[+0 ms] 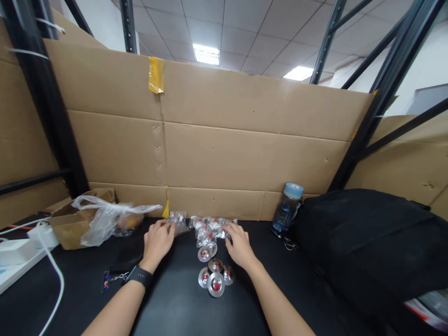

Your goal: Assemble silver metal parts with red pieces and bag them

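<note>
Clear-wrapped, red-centred silver metal discs [206,232] between left hand [158,240] and right hand [239,243]
Right hand's fingers are nearer, at their right edge; whether either hand grips, I cannot tell.

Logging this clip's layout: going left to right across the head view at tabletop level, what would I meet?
Power strip, plastic bag, left hand, loose discs, right hand, bottle, black bag.

Loose discs [216,285] were smooth, shiny metal, small packets [206,229] showed glossy, crinkled clear plastic, tabletop [175,308] appeared smooth and matt, back panel [224,161] was matt, creased cardboard, adhesive tape [156,75] looked glossy, black bag [353,242] appeared dull cloth
</note>
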